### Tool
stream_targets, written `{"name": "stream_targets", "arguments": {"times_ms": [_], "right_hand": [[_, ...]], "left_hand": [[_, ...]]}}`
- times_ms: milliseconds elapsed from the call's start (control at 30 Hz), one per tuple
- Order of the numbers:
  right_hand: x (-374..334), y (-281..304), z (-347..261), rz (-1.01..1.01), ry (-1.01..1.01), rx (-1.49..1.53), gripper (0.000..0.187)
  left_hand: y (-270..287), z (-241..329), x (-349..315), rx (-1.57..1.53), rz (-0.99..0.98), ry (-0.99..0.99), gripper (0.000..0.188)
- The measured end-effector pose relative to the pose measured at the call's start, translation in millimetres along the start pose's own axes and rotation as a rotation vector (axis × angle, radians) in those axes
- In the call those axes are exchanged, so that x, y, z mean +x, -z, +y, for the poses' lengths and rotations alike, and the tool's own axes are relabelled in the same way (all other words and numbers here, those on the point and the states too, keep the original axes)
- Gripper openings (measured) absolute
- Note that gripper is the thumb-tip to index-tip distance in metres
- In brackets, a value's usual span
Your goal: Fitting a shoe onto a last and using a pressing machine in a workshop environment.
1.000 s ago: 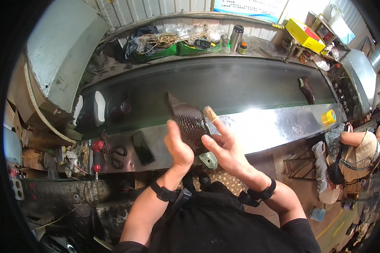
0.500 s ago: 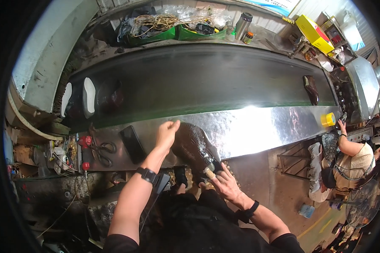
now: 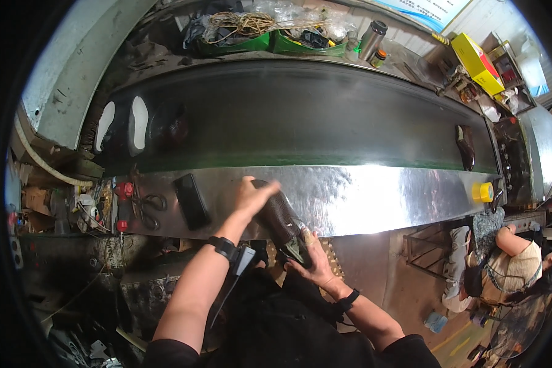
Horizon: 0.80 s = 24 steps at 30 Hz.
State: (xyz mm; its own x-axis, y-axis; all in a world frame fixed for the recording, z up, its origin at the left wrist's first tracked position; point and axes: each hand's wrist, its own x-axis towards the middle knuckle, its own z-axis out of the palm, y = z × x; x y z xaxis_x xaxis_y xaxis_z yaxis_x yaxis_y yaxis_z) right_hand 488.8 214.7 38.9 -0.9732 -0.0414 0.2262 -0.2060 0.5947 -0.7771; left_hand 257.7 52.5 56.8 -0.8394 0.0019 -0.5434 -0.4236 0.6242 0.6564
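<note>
A dark brown leather shoe (image 3: 277, 214) is tilted over the near edge of the metal worktop, toe away from me and heel end toward me. My right hand (image 3: 313, 264) is closed around its heel end, fingers along the right side. A tan wrap or piece covers part of a finger there. My left hand (image 3: 254, 197) lies over the toe end with its fingers stretched to the right, the fingertips blurred. It hides part of the toe. A black phone (image 3: 191, 202) lies on the worktop left of my left hand.
A dark conveyor belt (image 3: 325, 116) runs behind the metal worktop (image 3: 239, 228). White-soled shoes (image 3: 138, 126) lie at its left, another brown shoe (image 3: 465, 147) at its right. Scissors (image 3: 148, 208) and a yellow tape roll (image 3: 483, 192) rest on the worktop. A co-worker (image 3: 509, 257) sits at right.
The shoe has turned and now shows a narrower side. My left hand has moved from its left edge over the toe. My right hand has changed its grip at the heel end.
</note>
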Motion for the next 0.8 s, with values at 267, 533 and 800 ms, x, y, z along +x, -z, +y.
{"name": "stream_targets", "arguments": {"times_ms": [267, 533, 800], "right_hand": [[5, -9, 3, 0.096, 0.049, -0.022, 0.08], [44, 28, -58, -0.21, -0.324, 0.745, 0.108], [99, -38, -195, -0.807, -0.441, 0.93, 0.069]], "left_hand": [[-14, 5, -1, 0.079, 0.26, -0.138, 0.055], [66, -14, -54, -0.11, 0.438, -0.071, 0.036], [198, -99, -217, -0.289, 0.8, -0.156, 0.035]]}}
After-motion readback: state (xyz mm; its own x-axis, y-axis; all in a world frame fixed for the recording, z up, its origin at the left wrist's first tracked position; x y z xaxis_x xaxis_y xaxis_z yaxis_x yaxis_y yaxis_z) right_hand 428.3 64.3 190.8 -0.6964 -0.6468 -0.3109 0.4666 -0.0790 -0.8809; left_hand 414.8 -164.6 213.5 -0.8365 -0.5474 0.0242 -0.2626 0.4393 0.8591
